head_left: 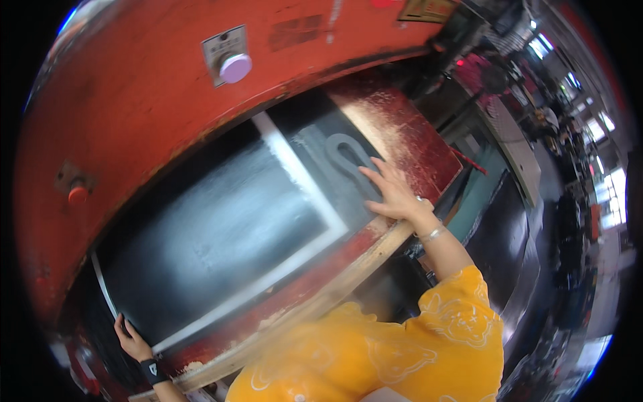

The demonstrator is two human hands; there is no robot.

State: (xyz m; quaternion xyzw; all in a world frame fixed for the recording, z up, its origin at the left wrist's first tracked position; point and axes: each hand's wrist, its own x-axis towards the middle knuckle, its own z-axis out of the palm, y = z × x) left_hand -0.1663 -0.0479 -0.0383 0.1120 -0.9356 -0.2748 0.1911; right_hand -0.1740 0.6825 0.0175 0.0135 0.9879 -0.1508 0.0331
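A glossy black sheet (207, 241) with a pale border lies across a worn red board. At its near left corner, my left hand (136, 345) has thumb and finger on either side of the edge, closed on it. On the right, my right hand (400, 194) is open with fingers spread. Its fingertips are over a grey loop-shaped piece (346, 143), which lies on a dark grey area beside the sheet's right border. Motion blur hides whether the fingertips touch the loop and what the loop is made of.
An orange machine body (147, 87) stands along the far side, carrying a pale purple knob (235, 68) and a red button (78, 195). The red board (429, 147) shows at the right, with a wooden edge (362, 262) nearest me. A grey-topped table (512, 144) stands farther right.
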